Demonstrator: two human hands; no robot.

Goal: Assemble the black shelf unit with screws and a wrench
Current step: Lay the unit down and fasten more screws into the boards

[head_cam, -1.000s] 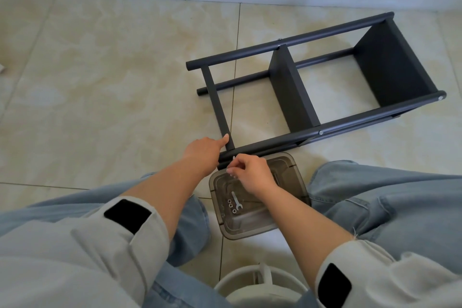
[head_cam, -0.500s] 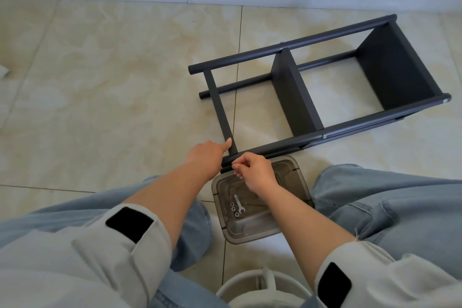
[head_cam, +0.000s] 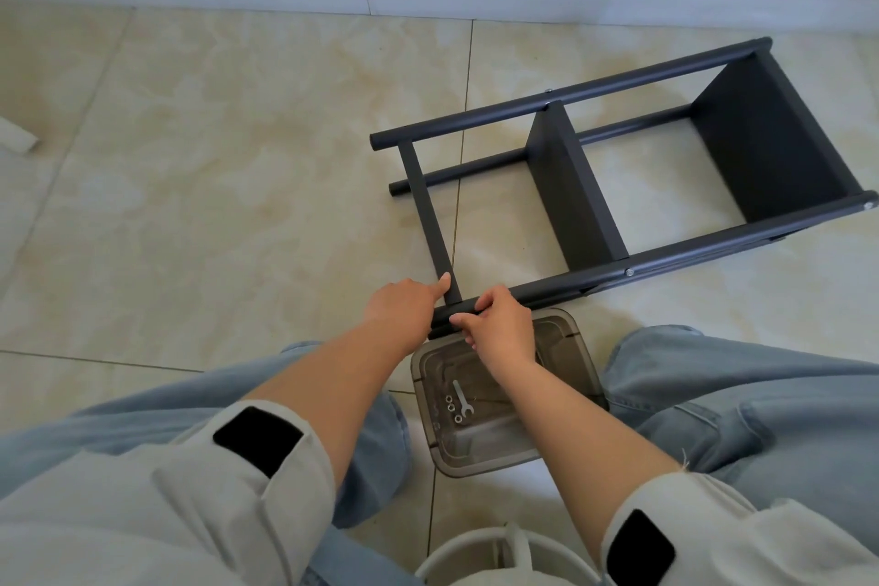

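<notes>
Black shelf unit (head_cam: 575,186): lying on its side on the tiled floor (head_cam: 214,157), two panels fitted between its tubes. Landmark: its near tube (head_cam: 666,255).

Left hand (head_cam: 404,307): at the tube's near end, index finger extended against the crossbar (head_cam: 430,214); grip underneath hidden, cannot tell.

Right hand (head_cam: 499,324): just beside the left, fingers curled round the tube.

Clear tray (head_cam: 566,333): directly below the tube's end, holding a small wrench (head_cam: 462,397) and three nuts (head_cam: 451,408).
</notes>
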